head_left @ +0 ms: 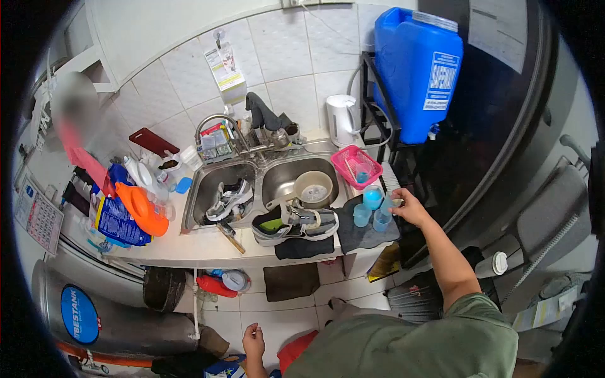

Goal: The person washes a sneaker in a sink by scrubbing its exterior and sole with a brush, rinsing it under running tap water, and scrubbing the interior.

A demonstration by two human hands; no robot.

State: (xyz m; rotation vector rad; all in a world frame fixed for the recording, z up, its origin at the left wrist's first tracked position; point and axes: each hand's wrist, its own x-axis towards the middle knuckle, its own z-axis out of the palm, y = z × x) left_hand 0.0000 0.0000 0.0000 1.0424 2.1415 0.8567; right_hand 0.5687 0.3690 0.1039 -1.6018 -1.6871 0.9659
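My right hand is closed round a translucent blue cup at the right end of the counter. Just beside it, more blue cups stand grouped on a dark cloth. Low in the view, my left hand hangs away from the counter, its fingers loosely curled and nothing visible in them. A pair of grey sneakers lies on the counter's front edge. Another grey shoe is in the left sink basin.
A beige dipper sits in the right basin. Behind the cups are a pink basket, a white kettle and a large blue water container on a black rack. Bottles, including an orange one, crowd the left. A brush lies near the edge.
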